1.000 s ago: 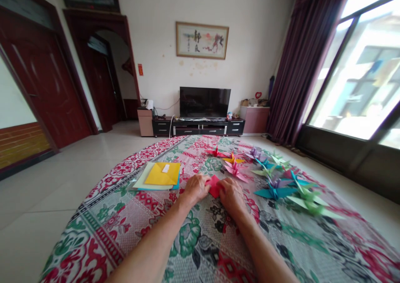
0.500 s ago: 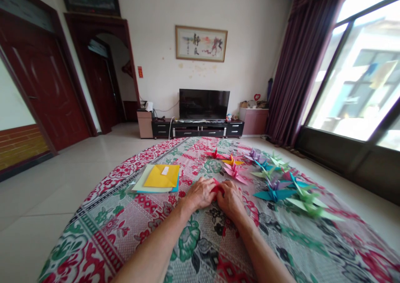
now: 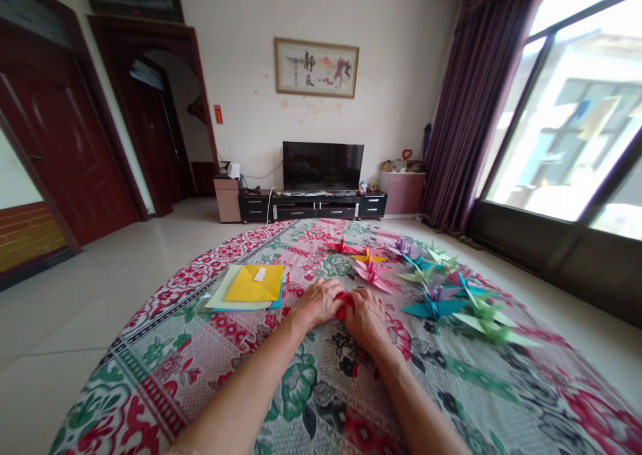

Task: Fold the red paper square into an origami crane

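Note:
A small piece of folded red paper [image 3: 342, 305] is held between my two hands, low over the patterned tablecloth. My left hand [image 3: 322, 301] grips its left side with bent fingers. On the other side, my right hand [image 3: 366, 316] closes on the paper, and the fingers of both hands hide most of it. Beyond and to the right lie folded paper cranes: a red crane [image 3: 342, 246], an orange one [image 3: 368, 255], a pink one [image 3: 372, 273], a blue one [image 3: 435, 306] and a pale green one [image 3: 494, 326], among several others.
A stack of square paper sheets, yellow [image 3: 255, 284] on top, lies left of my hands. The round table wears a floral tablecloth [image 3: 200, 375]. Past its far edge stand a television [image 3: 324, 166] and a low black cabinet [image 3: 295, 213].
The whole view has shifted slightly, so the scene sits a little further left. Both hands stay on the red paper, with slightly changed finger positions.

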Available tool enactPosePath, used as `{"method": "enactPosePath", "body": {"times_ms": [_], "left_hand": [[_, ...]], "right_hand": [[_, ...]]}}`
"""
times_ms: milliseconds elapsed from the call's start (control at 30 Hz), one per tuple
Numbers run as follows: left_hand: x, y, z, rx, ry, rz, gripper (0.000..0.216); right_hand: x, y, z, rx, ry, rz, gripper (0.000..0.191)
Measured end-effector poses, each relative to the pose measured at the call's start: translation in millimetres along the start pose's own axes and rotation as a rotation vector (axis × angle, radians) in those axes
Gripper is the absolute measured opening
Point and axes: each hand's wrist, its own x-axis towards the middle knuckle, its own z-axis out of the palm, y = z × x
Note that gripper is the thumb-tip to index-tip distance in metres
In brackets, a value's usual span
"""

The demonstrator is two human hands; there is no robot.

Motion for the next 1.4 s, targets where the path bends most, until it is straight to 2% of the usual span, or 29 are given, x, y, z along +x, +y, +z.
{"method": "enactPosePath", "body": {"times_ms": [133, 333, 667, 900, 1100, 1300, 1400], "left_hand": [[7.9, -3.1, 5.6, -0.035, 0.043, -0.065, 0.022], [22.7, -7.6, 13.7, -0.031, 0.046, -0.284, 0.030], [36.4, -4.1, 19.0, 0.038, 0.058, -0.457, 0.028], [36.1, 3.2, 17.4, 0.108, 0.050, -0.483, 0.030], [36.0, 2.0, 17.5, 0.091, 0.058, -0.481, 0.032], [32.5, 4.3, 18.4, 0.065, 0.095, -0.484, 0.035], [31.7, 5.5, 18.4, 0.059, 0.109, -0.488, 0.036]], "right_hand": [[-0.1, -0.5, -0.1, 0.001, 0.002, 0.010, 0.023], [-0.8, -0.7, -0.3, -0.003, 0.004, 0.009, 0.025], [-0.5, -0.5, -1.9, 0.012, 0.019, 0.022, 0.022], [3.4, 1.3, -4.7, 0.000, 0.024, 0.128, 0.021], [9.7, 12.6, 2.8, -0.012, 0.072, 0.181, 0.024], [8.9, 13.1, 4.7, -0.043, 0.117, 0.164, 0.027], [6.3, 9.3, 1.9, -0.042, 0.136, 0.134, 0.023]]}}
